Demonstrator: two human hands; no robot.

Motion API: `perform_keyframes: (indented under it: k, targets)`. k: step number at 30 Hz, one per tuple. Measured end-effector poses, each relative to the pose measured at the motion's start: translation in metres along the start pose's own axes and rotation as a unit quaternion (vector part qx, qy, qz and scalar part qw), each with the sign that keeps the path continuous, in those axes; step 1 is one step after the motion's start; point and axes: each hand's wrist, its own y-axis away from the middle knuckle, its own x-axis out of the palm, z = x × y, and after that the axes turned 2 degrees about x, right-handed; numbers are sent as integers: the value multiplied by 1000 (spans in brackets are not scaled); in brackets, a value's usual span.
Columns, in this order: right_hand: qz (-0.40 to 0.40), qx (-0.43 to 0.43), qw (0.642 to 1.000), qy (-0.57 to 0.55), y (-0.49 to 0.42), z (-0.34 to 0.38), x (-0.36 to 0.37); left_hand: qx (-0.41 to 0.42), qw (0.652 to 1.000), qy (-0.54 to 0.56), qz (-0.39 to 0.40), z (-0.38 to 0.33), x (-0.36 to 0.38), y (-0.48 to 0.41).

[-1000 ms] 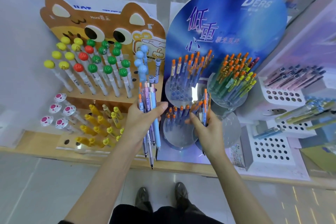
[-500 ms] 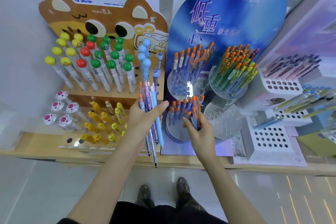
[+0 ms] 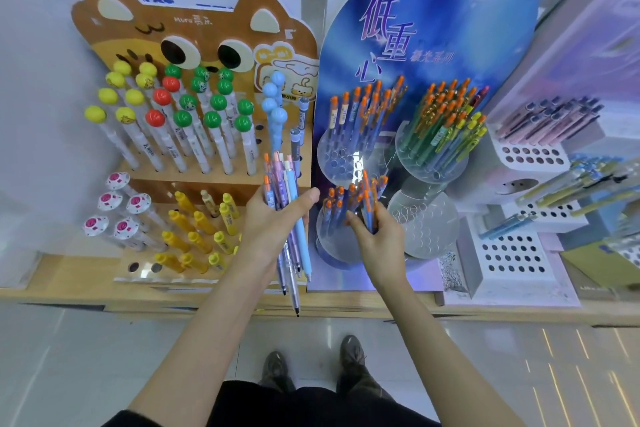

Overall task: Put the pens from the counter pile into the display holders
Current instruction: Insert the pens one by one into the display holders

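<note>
My left hand grips a bundle of pens, blue, lilac and clear with orange tips, pointing down past the counter edge. My right hand holds a few orange-capped blue pens upright over the lower left clear round holder of the blue DERS display. That holder has several orange-capped pens standing in it. Two upper round holders are full of pens; the lower right one shows only empty holes.
A brown cartoon-animal stand on the left holds ball-topped and yellow pens. White perforated racks with slanted pens stand on the right. The wooden counter edge runs across below; my shoes show on the tiled floor.
My right hand has shifted left with its pens, from the lower right holder to over the lower left one. My left hand keeps its bundle in place.
</note>
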Motion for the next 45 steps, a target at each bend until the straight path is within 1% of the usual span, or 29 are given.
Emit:
perform_keyframes:
  k: [2,6,9,11,15,17,19,20,22,23,24,26,29,33,36,38,40,41,43,44,45]
  targets:
    - [22,11,1000,-7,5,-3,3,2,1000,2,2,0,0,0]
    - [42,32,998,-18,1,-2,2,2,1000,-2,-4,0,0,1]
    - [66,21,997,-41,1,3,-6,-1,1000,4,-8,-1,-1,1]
    - [68,11,996,-60,2,6,-10,-2,1000,11,-6,-2,0,1]
    - [66,33,986,-147,-1,15,-21,-7,1000,9,-5,-3,5,0]
    - [85,62,975,-195,-2,23,-28,-5,1000,3,1,-4,6,1]
    - [115,68,970,-205,-1,32,-35,-2,1000,-8,13,-5,8,2]
    - [127,48,976,-168,-1,35,-38,1,1000,-11,18,-6,10,3]
    - [152,-17,988,-16,0,40,-45,16,999,-1,31,-10,15,4]
    - [168,-47,983,55,0,41,-47,26,999,8,42,-12,18,5]
    - [184,-72,975,98,1,42,-48,36,998,17,56,-15,21,6]
    - [216,-96,966,110,2,48,-50,44,996,33,67,-21,27,8]
    - [255,-97,957,99,2,54,-50,34,999,18,36,-22,32,4]
    - [285,-81,951,82,2,51,-51,46,999,-7,15,-23,36,-2]
    - [300,-55,948,88,4,36,-66,41,998,24,-32,-34,31,-9]
    - [310,-17,945,98,6,24,-83,51,996,39,-58,-42,23,-15]
    - [296,20,950,101,5,18,-99,69,994,30,-77,-45,17,-20]
    - [260,26,961,94,4,17,-105,74,993,23,-84,-46,16,-21]
    - [142,0,988,60,1,25,-106,71,993,13,-89,-43,17,-20]
    - [99,-23,994,46,-1,34,-100,69,994,6,-89,-40,19,-19]
    - [80,-46,995,44,-3,43,-90,69,994,0,-90,-36,23,-17]
